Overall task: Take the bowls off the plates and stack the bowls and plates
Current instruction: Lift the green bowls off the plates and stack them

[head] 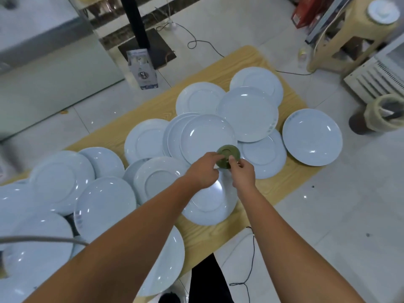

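Note:
A small green bowl is turned bottom up over the near edge of a white plate in the middle of the table. My left hand grips its left side and my right hand pinches its right side. Several white plates lie spread and overlapping across the wooden table, including a plate right under my wrists and one overhanging the right edge.
A pile of overlapping plates fills the left of the table. A black cord hangs off the near edge. On the floor beyond stand a carton, a black stand base and a beige stool.

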